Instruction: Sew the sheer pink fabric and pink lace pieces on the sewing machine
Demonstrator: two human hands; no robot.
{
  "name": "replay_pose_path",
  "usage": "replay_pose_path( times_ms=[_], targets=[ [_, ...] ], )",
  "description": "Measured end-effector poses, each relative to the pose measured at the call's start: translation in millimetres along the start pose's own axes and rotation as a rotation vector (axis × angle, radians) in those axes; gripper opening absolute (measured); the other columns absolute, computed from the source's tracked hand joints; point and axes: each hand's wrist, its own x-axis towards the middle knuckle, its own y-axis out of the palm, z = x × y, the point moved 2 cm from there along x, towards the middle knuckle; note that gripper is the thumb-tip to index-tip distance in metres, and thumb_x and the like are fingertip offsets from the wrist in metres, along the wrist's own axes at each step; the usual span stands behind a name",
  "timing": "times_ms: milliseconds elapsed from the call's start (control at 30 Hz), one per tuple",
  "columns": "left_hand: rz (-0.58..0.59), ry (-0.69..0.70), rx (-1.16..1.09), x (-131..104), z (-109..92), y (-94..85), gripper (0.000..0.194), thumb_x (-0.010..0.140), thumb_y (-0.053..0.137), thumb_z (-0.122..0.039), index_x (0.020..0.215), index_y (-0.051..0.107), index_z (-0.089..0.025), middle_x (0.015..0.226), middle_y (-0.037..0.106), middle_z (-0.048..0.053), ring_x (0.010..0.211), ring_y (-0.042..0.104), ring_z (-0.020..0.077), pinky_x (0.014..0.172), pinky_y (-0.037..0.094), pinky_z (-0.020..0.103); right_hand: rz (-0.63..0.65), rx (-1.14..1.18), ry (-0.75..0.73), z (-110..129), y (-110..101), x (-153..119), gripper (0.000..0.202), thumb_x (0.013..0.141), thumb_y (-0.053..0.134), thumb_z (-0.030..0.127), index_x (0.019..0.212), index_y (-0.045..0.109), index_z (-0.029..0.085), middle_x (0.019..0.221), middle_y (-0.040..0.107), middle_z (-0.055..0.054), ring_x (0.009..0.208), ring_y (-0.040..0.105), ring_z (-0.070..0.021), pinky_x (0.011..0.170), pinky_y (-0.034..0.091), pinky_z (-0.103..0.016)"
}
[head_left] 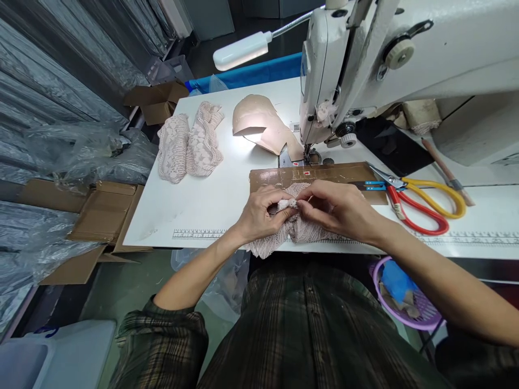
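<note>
On the surface point(152, 219), two lace pieces point(205, 143) lie left of the sewing machine point(458, 54); a third piece point(310, 230) is before it; scissors point(399, 182) lie before it, farther right.

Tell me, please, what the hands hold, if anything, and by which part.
The left hand and right hand both pinch the pale lace piece at a small bunched-up part between them; whether that is an edge cannot be told.
</note>
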Motion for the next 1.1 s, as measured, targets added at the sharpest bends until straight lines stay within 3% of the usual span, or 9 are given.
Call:
replay_pose_path(
  times_ms=[200, 367, 467, 567, 700, 800, 900, 1000, 1100],
  targets=[
    [-0.013, 0.008, 0.031, -3, -1, 1.7, 0.009, 0.086, 0.070, -0.026, 0.088, 0.072, -0.018, 0.077, 0.073, 0.002, 0.066, 0.059, 0.0149, 0.066, 0.046, 0.030, -0.015, -0.180, -0.019, -3, -3, -8, 0.008, 0.094, 0.054, 0.022, 0.088, 0.057, 0.021, 0.071, 0.063, 0.000, 0.059, 0.057, -0.0132, 0.054, 0.043, -0.026],
    [-0.011, -0.053, -0.030, -3, 3, -1.2, 0.010, 0.084, 0.072, -0.026, 0.088, 0.072, -0.017, 0.073, 0.069, 0.000, 0.062, 0.056, 0.0130, 0.063, 0.045, 0.028, -0.155, -0.411, 0.131, -23, -69, -54, 0.010, 0.095, 0.060, 0.030, 0.101, 0.063, 0.023, 0.081, 0.072, -0.007, 0.064, 0.065, -0.0170, 0.052, 0.047, -0.030],
    [0.048, -0.094, -0.098, 0, 5, -3.1, 0.009, 0.084, 0.071, -0.026, 0.088, 0.072, -0.018, 0.073, 0.068, 0.000, 0.062, 0.057, 0.0127, 0.060, 0.045, 0.027, -0.056, -0.565, 0.261, -40, -109, -95, 0.032, 0.095, 0.057, 0.056, 0.099, 0.066, 0.026, 0.090, 0.074, -0.013, 0.062, 0.066, -0.0168, 0.046, 0.043, -0.032],
    [0.079, -0.097, -0.126, 3, 5, -4.4, 0.010, 0.084, 0.072, -0.027, 0.087, 0.072, -0.017, 0.074, 0.069, 0.001, 0.065, 0.060, 0.0136, 0.060, 0.045, 0.026, 0.027, -0.620, 0.313, -55, -125, -128, 0.050, 0.088, 0.056, 0.071, 0.108, 0.068, 0.027, 0.081, 0.071, -0.013, 0.056, 0.063, -0.0169, 0.043, 0.043, -0.033],
    [0.076, -0.099, -0.122, 2, 6, -4.7, 0.010, 0.083, 0.072, -0.026, 0.088, 0.073, -0.017, 0.074, 0.069, 0.001, 0.065, 0.060, 0.0131, 0.061, 0.046, 0.025, 0.053, -0.667, 0.280, -66, -122, -143, 0.053, 0.091, 0.053, 0.067, 0.128, 0.063, 0.029, 0.090, 0.072, -0.016, 0.061, 0.065, -0.0193, 0.046, 0.046, -0.034],
    [0.083, -0.096, -0.149, 1, 8, -4.8, 0.011, 0.083, 0.073, -0.026, 0.090, 0.074, -0.017, 0.077, 0.071, 0.001, 0.065, 0.061, 0.0124, 0.061, 0.047, 0.025, 0.034, -0.702, 0.240, -63, -121, -136, 0.065, 0.090, 0.050, 0.072, 0.137, 0.058, 0.028, 0.090, 0.071, -0.018, 0.056, 0.061, -0.0182, 0.041, 0.040, -0.033],
    [0.110, -0.084, -0.177, 1, 10, -5.6, 0.011, 0.083, 0.073, -0.024, 0.091, 0.074, -0.017, 0.081, 0.073, 0.002, 0.070, 0.064, 0.0134, 0.064, 0.049, 0.025, -0.019, -0.682, 0.311, -55, -123, -119, 0.074, 0.088, 0.053, 0.072, 0.145, 0.051, 0.023, 0.083, 0.069, -0.014, 0.055, 0.059, -0.0171, 0.044, 0.043, -0.031],
    [0.133, -0.093, -0.172, 1, 10, -6.8, 0.008, 0.083, 0.073, -0.022, 0.090, 0.074, -0.018, 0.082, 0.073, 0.002, 0.071, 0.065, 0.0134, 0.065, 0.049, 0.025, 0.004, -0.489, 0.288, -45, -112, -93, 0.064, 0.090, 0.060, 0.063, 0.139, 0.055, 0.022, 0.072, 0.066, -0.007, 0.051, 0.056, -0.0139, 0.046, 0.044, -0.028],
    [0.141, -0.094, -0.187, 1, 11, -7.6, 0.007, 0.083, 0.072, -0.019, 0.090, 0.075, -0.018, 0.082, 0.073, 0.002, 0.071, 0.064, 0.0130, 0.065, 0.048, 0.025, 0.099, -0.409, 0.093, -36, -87, -65, 0.037, 0.091, 0.063, 0.048, 0.117, 0.065, 0.021, 0.065, 0.064, -0.003, 0.047, 0.051, -0.0119, 0.044, 0.036, -0.027]
  ],
)
